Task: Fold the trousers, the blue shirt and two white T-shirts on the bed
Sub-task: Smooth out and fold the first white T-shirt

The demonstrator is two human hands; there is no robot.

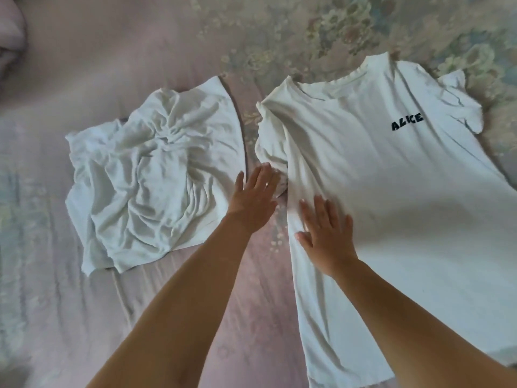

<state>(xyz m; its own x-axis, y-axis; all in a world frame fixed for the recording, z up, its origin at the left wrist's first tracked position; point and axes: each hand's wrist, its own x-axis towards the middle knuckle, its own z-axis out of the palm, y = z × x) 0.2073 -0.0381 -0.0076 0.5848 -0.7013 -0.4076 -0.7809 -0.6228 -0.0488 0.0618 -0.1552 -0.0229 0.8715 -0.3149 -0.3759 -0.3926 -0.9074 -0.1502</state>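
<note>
The bed [173,317] fills the frame, covered by a pale pink sheet that runs into a faded floral print along the top and upper right. In the upper left corner a rounded pink bulge of bedding [11,29] rises at the frame edge.

Left of centre lies the crumpled white T-shirt [151,175], bunched into deep creases that gather toward its middle; its right hem is a clean curved edge, its lower left corner ragged and loose. A strip of bare sheet separates it from the second garment.

My left hand [253,198] reaches up from the lower middle of the frame, fingers straight and together, gripping nothing. Its fingertips touch the folded-in sleeve of the lettered shirt; the palm lies over the gap between the two shirts.

My right hand [326,233] is just beside it, lower and to the right, pressed flat on the fabric with fingers spread and straight, holding nothing.

The lettered white T-shirt [397,191] occupies the right half of the frame, spread front-up with its collar toward the top and its hem running off the lower edge. Black letters reading ALICE [407,121] sit on the chest at upper right. Its left-of-frame sleeve is turned in over the body; the other sleeve lies crumpled at the far right.
</note>
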